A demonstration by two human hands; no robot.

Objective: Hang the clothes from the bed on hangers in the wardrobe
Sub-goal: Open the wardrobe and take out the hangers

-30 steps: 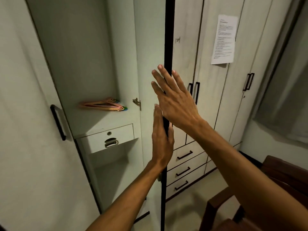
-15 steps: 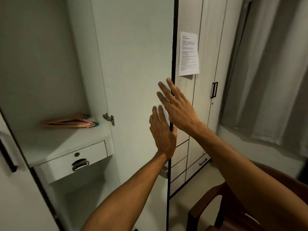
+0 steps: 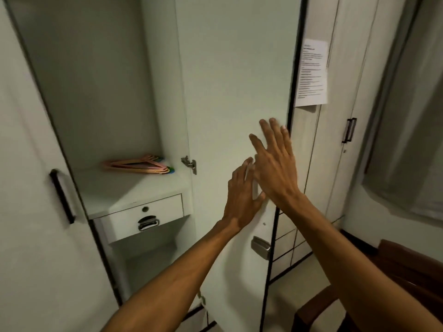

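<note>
The white wardrobe stands open in front of me. Its right door (image 3: 237, 68) is swung wide, inner face toward me. My left hand (image 3: 242, 195) and my right hand (image 3: 275, 164) are both flat, fingers spread, against that door near its dark edge, holding nothing. A stack of coloured plastic hangers (image 3: 139, 164) lies on the shelf (image 3: 124, 190) inside the compartment, left of my hands. No clothes and no bed are in view.
A small drawer (image 3: 143, 216) with a metal pull sits under the shelf. The left door (image 3: 26, 188) with a black handle is open at the left. More closed wardrobe doors with a taped paper notice (image 3: 311, 73), a curtain (image 3: 412, 116) and a brown chair (image 3: 393, 283) are right.
The right door has swung further open under my hands, showing more of its inner face. Both hands have shifted from its dark edge onto that face, and my view has turned.
</note>
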